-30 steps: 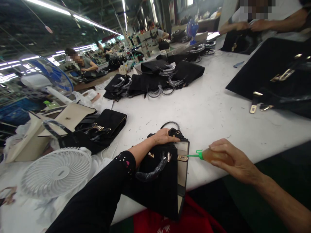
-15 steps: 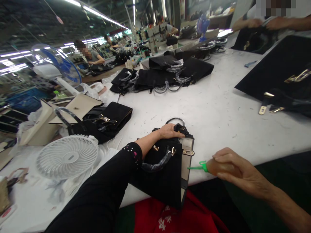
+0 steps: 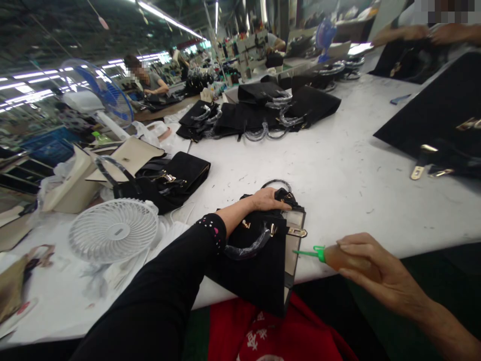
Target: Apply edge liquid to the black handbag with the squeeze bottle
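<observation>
- Pointing leftward from the right hand, fingers clamped round it, the amber bottle aimed its green nozzle at the black bag.
- Nearer, the left hand lay atop that bag, on the table; its finger grip was unclear.

A white fan sits toward the near left corner of the white worktable, a beige bag and a black handbag just beyond it. Black bags with wrapped handles are heaped toward the far edge; a blue fan stands past the far left corner
</observation>
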`<state>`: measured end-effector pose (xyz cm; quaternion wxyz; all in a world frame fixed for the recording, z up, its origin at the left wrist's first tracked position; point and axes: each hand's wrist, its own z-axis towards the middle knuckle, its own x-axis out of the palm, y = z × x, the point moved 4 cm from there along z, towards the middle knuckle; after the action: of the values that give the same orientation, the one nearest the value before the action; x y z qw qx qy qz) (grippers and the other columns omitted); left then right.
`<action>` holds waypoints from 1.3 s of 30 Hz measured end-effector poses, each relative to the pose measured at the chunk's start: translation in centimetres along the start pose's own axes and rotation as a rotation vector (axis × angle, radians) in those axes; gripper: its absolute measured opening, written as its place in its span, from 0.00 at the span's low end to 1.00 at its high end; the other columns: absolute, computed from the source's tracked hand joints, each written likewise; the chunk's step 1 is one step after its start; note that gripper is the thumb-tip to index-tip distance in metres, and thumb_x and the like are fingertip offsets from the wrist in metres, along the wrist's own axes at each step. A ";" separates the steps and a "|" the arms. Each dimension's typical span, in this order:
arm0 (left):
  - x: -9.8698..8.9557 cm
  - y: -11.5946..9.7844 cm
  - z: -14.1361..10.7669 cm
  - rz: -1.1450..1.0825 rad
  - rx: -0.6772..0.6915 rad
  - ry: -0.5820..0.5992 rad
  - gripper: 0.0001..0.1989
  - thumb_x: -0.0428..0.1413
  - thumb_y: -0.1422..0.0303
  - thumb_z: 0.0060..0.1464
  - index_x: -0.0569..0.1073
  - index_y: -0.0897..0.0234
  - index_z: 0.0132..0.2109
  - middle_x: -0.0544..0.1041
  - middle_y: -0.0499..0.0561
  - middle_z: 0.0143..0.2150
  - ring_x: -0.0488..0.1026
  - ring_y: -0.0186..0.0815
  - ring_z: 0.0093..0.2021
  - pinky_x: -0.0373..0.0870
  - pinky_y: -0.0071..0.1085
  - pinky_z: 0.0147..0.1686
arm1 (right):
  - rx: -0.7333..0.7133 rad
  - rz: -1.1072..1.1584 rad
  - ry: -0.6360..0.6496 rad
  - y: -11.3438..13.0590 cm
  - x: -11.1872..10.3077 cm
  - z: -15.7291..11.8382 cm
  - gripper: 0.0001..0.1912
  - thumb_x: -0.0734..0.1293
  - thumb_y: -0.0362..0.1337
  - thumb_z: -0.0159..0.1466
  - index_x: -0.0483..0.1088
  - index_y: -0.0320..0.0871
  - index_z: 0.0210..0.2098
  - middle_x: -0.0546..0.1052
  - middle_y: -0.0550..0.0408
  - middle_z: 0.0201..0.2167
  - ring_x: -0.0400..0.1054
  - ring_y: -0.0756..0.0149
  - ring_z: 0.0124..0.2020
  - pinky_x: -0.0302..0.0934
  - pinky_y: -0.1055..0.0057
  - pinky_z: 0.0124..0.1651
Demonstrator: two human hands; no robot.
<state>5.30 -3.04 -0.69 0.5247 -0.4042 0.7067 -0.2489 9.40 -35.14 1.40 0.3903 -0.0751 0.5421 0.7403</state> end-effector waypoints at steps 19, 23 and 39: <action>0.0 0.3 0.2 0.043 0.005 -0.009 0.20 0.67 0.53 0.48 0.82 0.64 0.41 0.81 0.49 0.35 0.74 0.37 0.36 0.68 0.31 0.38 | -0.029 -0.138 -0.062 0.7 0.2 -0.6 0.17 0.69 0.38 0.68 0.67 0.51 0.55 0.71 0.50 0.52 0.72 0.63 0.52 0.72 0.72 0.54; -0.1 0.2 0.1 0.050 0.008 -0.012 0.20 0.67 0.52 0.47 0.82 0.64 0.40 0.80 0.48 0.34 0.73 0.36 0.36 0.67 0.30 0.37 | -0.044 -0.124 0.008 1.1 0.4 -0.7 0.17 0.69 0.38 0.68 0.67 0.50 0.55 0.72 0.50 0.52 0.73 0.64 0.51 0.72 0.73 0.53; -0.1 0.2 0.2 0.038 0.043 -0.012 0.21 0.67 0.50 0.46 0.81 0.63 0.36 0.77 0.47 0.31 0.73 0.36 0.34 0.67 0.31 0.36 | 0.099 -0.031 -0.018 2.4 1.2 -2.2 0.14 0.70 0.40 0.67 0.67 0.52 0.52 0.73 0.54 0.49 0.74 0.67 0.49 0.72 0.77 0.51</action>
<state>5.42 -2.84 -0.82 0.5424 -0.3806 0.7054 -0.2516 6.32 -36.71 1.62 0.4099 -0.0572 0.5734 0.7070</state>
